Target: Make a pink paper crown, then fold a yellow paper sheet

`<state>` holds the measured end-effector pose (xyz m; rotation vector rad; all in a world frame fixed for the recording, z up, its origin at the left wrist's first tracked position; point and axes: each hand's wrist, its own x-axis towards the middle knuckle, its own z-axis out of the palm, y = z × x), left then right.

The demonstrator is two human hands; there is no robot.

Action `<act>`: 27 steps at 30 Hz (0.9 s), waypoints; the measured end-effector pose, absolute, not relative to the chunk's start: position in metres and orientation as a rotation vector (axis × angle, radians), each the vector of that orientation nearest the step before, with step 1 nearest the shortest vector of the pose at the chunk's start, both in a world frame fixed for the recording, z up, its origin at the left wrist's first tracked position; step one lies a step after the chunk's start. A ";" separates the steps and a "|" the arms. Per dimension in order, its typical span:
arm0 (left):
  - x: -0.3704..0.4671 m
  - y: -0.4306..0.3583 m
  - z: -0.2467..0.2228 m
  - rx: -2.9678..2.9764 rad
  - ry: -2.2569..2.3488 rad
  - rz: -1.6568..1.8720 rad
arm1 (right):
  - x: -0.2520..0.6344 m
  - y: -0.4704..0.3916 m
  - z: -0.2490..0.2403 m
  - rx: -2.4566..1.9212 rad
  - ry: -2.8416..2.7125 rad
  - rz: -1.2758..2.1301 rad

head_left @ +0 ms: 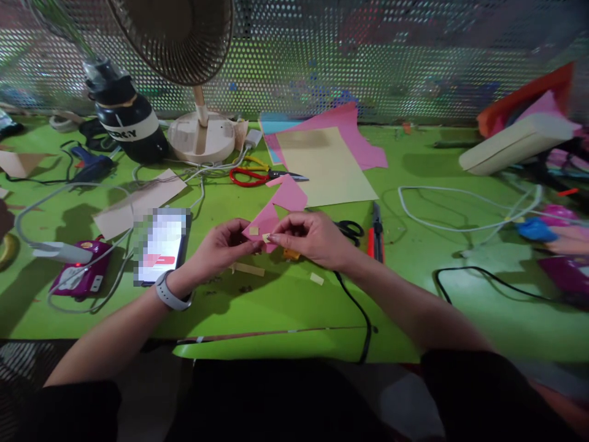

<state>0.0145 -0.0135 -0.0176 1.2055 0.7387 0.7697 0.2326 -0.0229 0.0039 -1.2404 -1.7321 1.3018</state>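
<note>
We see L hand (229,242) pinching flat pink paper piece (265,222) over green tabletop (285,310), prob. to steady it. R hand (307,237) fingertip-grips small pale-yellow paper square (265,237) at pink's edge, prob. for control.

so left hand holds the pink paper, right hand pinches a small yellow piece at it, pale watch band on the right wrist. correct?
Not quite: the head view shows the pale watch band on the left wrist. The rest stands: the left hand holds the pink paper, and the right hand pinches a small yellow piece at it.
</note>
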 end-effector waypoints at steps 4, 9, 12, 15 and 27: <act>0.014 -0.012 -0.020 1.228 0.744 0.752 | 0.232 -0.023 0.006 -1.252 -1.751 1.276; 0.013 -0.012 -0.023 1.259 0.752 0.740 | 0.232 -0.022 0.007 -1.244 -1.769 1.302; 0.014 -0.012 -0.022 1.275 0.753 0.735 | 0.232 -0.022 0.007 -1.246 -1.762 1.317; 0.014 -0.012 -0.022 1.289 0.743 0.723 | 0.232 -0.021 0.009 -1.249 -1.760 1.322; 0.014 -0.014 -0.019 1.271 0.762 0.687 | 0.231 -0.022 0.012 -1.235 -1.758 1.322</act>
